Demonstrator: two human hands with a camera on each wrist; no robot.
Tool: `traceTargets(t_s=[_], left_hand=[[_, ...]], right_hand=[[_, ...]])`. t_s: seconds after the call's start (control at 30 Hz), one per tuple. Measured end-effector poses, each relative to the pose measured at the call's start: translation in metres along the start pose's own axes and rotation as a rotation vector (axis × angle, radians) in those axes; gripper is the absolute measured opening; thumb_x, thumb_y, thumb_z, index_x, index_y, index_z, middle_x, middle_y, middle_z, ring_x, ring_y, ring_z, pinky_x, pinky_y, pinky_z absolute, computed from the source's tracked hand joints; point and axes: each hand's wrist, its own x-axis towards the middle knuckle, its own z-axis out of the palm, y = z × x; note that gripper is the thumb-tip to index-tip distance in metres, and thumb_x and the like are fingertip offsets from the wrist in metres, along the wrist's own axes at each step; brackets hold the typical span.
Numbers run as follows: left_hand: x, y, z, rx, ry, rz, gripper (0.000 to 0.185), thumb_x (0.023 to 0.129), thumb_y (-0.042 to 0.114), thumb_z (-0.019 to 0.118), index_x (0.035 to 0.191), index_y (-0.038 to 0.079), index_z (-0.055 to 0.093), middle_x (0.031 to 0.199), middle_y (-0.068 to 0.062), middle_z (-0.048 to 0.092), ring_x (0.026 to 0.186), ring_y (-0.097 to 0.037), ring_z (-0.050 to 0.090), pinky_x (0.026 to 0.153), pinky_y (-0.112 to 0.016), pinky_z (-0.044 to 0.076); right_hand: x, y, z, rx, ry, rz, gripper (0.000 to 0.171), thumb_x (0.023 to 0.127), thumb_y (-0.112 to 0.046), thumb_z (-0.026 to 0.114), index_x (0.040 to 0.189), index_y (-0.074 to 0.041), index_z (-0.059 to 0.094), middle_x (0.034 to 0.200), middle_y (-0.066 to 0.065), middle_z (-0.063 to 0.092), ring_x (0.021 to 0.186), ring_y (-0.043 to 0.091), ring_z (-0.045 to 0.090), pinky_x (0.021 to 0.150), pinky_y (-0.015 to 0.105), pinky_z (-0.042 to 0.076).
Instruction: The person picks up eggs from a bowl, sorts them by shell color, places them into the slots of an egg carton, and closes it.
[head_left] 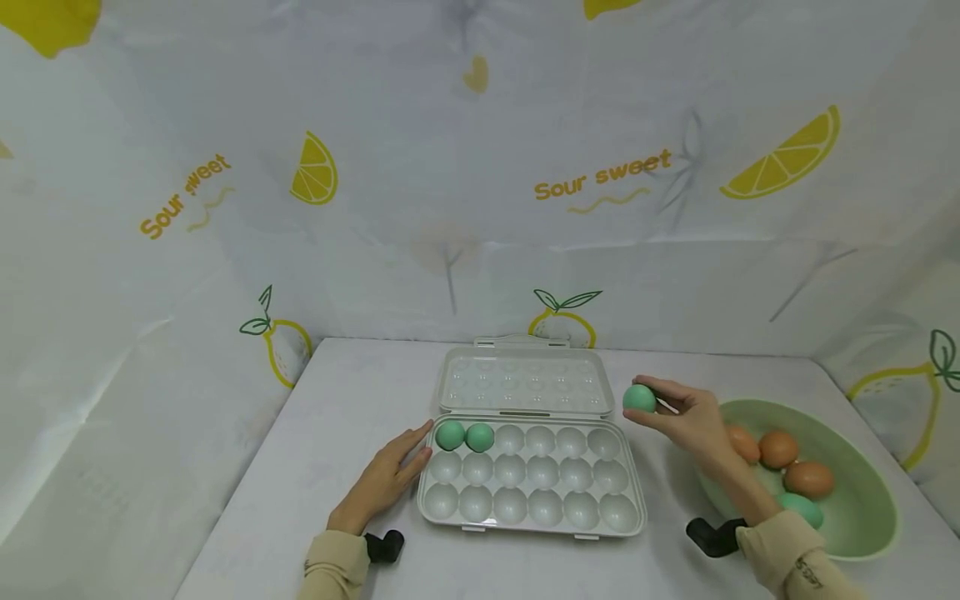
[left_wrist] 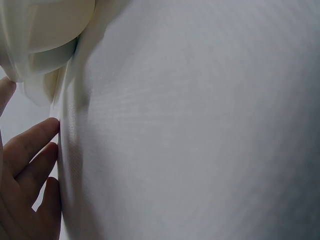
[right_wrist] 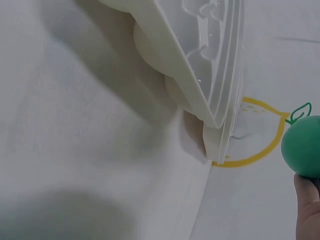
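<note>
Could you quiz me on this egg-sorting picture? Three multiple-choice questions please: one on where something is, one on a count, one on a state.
1. Where is the green bowl?
A. To the right of the egg tray
B. On top of the tray's lid
C. At the table's left edge

2. How many green eggs already sit in the tray?
A. None
B. Two
C. Six

3. What is the right hand doing?
A. Lying flat on the table
B. Holding a brown egg
C. Holding a green egg in its fingertips

Answers:
1 A: the bowl stands beside the tray's right end.
2 B: two green eggs fill the two back-left cups, and the other cups are bare.
3 C: the fingers pinch the green egg above the tray's back right corner, while the left hand rests flat against the tray's left side.
</note>
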Motion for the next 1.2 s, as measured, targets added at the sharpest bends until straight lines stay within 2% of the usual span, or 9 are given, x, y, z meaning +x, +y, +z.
traceTargets(t_s=[0.33,0.6,0.83,0.93,1.03,1.2], left_hand=[[0.000,-0.001,0.000,-0.002,0.008,0.017,0.052,0.106,0.042,0.054,0.155,0.025,0.047,0.155,-0.013,0.053,0.149,-0.043,0.041,0.123,-0.062,0.033],[0.000,-0.001,-0.001,-0.004,0.000,0.016,0.052,0.106,0.041,0.053,0.155,0.025,0.047,0.155,-0.014,0.052,0.149,-0.043,0.041,0.123,-0.062,0.032],[0.001,0.000,0.000,-0.005,-0.003,0.011,0.052,0.106,0.041,0.053,0.155,0.024,0.047,0.155,-0.014,0.052,0.149,-0.043,0.040,0.123,-0.063,0.032],[0.001,0.000,0.000,0.001,-0.007,0.007,0.052,0.106,0.042,0.052,0.155,0.025,0.047,0.155,-0.014,0.053,0.150,-0.043,0.040,0.123,-0.063,0.032],[0.001,0.001,0.000,0.000,-0.011,0.006,0.052,0.107,0.042,0.052,0.155,0.024,0.046,0.155,-0.014,0.053,0.150,-0.043,0.039,0.123,-0.063,0.031],[0.001,0.000,-0.001,-0.005,-0.024,0.007,0.052,0.107,0.041,0.051,0.156,0.023,0.045,0.156,-0.013,0.052,0.151,-0.043,0.038,0.124,-0.062,0.030]], right_hand=[[0.003,0.000,0.024,-0.042,-0.013,-0.003,0.052,0.081,-0.003,0.085,0.127,0.010,0.066,0.106,-0.032,0.067,0.102,-0.017,0.062,0.090,0.006,0.054],[0.007,-0.002,0.047,0.020,-0.064,0.022,0.052,0.081,-0.003,0.085,0.128,0.010,0.066,0.113,-0.020,0.071,0.106,-0.014,0.062,0.095,0.008,0.053],[0.010,-0.002,0.065,0.090,-0.085,0.015,0.051,0.080,0.001,0.084,0.126,0.012,0.066,0.109,-0.027,0.070,0.107,-0.012,0.064,0.097,0.010,0.053],[0.010,-0.002,0.072,0.104,-0.093,0.012,0.050,0.080,0.001,0.084,0.126,0.010,0.067,0.111,-0.025,0.071,0.108,-0.011,0.064,0.097,0.011,0.054],[0.011,-0.003,0.079,0.094,-0.096,0.013,0.049,0.080,0.000,0.085,0.125,0.007,0.069,0.118,-0.015,0.073,0.109,-0.011,0.064,0.098,0.012,0.054],[0.012,-0.005,0.090,0.102,-0.108,0.029,0.049,0.080,0.002,0.084,0.126,0.007,0.069,0.133,0.021,0.068,0.109,-0.011,0.063,0.098,0.013,0.054]])
